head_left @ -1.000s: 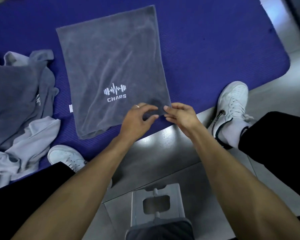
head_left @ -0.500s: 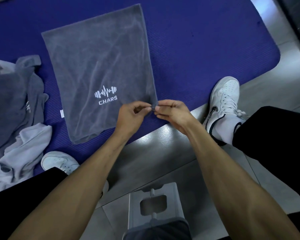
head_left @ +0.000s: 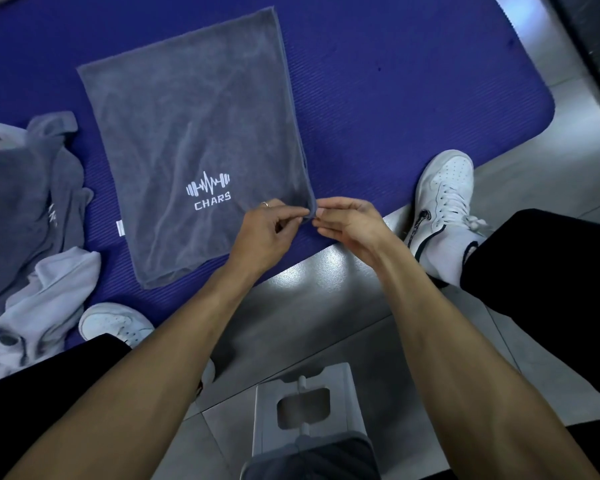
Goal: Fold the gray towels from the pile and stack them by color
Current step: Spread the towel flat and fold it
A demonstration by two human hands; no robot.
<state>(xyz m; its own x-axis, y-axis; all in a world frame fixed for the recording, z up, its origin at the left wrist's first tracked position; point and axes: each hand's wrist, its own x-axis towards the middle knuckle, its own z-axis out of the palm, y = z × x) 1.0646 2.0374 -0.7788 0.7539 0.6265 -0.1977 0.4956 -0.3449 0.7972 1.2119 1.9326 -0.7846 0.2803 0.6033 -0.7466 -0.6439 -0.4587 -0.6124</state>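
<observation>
Landmark = blue mat (head_left: 395, 81), ribbed foam, rounded corner at its right end, laid on glossy gray floor tiles (head_left: 302, 306). At the mat's left edge: towel pile (head_left: 25, 209), crumpled soft terry, dark gray pieces on top with a white print partly showing, light gray pieces bunched under them toward the mat's near edge. Just right of the pile, at the mat's near-left edge, white sneaker (head_left: 115, 323), perforated toe, black trouser leg over it. Mid-mat: dark gray towel (head_left: 187, 133), spread flat, rectangular, slightly skewed, fuzzy nap with faint brush marks, white barbell-pulse logo and "CHARS" print near its near end, small white tag at its left edge. Its near-right corner is lifted a little off the mat and puckered. Left hand (head_left: 267, 233) sits on that corner, ring on one finger, thumb and curled fingers (head_left: 297, 216) pinching the cloth. Right hand (head_left: 350, 223) just beside it, fingertips meeting the left's at the same corner, fingers curled together and pinching the hem. Both bare forearms run back toward the camera. Near the mat's near-right edge, second white sneaker (head_left: 444, 202), dark trim, laced, heel on the tiles. Off the mat, at bottom center, a gray plastic bracket (head_left: 305, 410) with a rectangular cutout.
</observation>
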